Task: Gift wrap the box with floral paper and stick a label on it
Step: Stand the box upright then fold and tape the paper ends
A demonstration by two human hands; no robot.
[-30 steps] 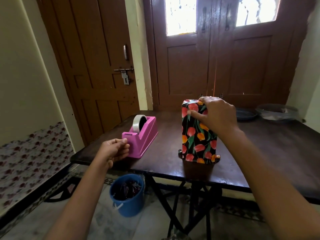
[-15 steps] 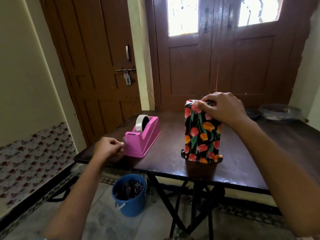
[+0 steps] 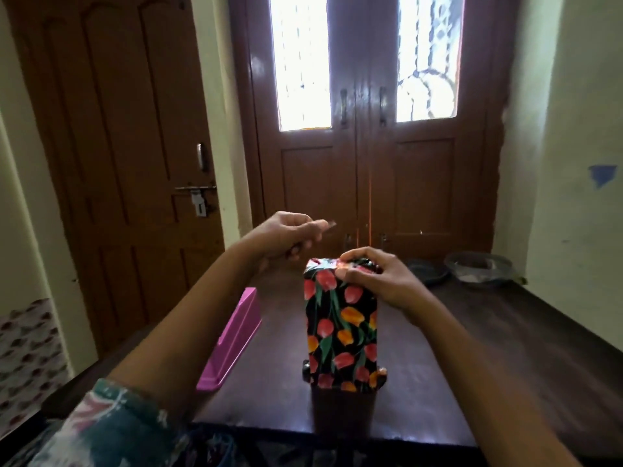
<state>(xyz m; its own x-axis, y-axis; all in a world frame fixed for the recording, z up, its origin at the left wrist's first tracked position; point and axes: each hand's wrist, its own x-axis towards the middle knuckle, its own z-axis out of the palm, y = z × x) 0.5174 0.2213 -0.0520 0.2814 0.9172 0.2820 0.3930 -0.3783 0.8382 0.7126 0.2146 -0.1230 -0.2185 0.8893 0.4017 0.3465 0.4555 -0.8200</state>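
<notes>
Brown wood fills the upper half of the frame: a double door (image 3: 371, 183) with two bright glass panes at centre, and a plain door (image 3: 128, 146) with a bolt at the left. Below them a dark, glossy table (image 3: 488, 348) spreads across the lower half. At its middle, near the front edge, the box (image 3: 340, 335) stands upright on its narrow end, wrapped in shiny black paper printed with red and orange tulips and green leaves. The paper is folded in at the top, and small flaps stick out at both bottom corners. Just left of it lies a pink tape dispenser (image 3: 236, 335), partly hidden by the left forearm. The right hand (image 3: 374, 278) grips the top of the box, fingers curled over the folded end and thumb on the front face. The left hand (image 3: 290, 237) is raised above and left of the box, apart from it, fingertips pinching a small scrap (image 3: 329, 225) too blurred to name. Two dark dishes (image 3: 478, 266) sit at the far right of the table.
</notes>
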